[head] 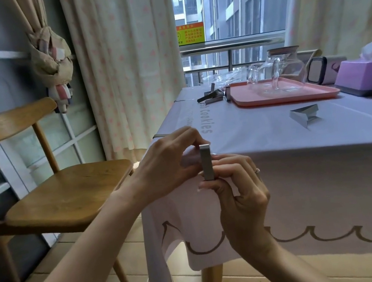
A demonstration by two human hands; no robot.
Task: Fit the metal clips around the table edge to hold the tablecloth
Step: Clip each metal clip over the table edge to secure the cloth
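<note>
Presently a metal clip [206,161] is pinched upright at the tablecloth [292,173] corner — left hand [167,165] above, right hand [240,195] below — and a firm inward push seems called for next.

Both forearms bare right to the frame edge. Left hand [171,162], left of the grip: bare, slim fingers. Right hand [240,195], below and right of the grip: thin pale-metal ring [257,170] on one finger, on the side away from the grip. Nails [199,189] nearest the grip longish, pale-tipped.
</note>
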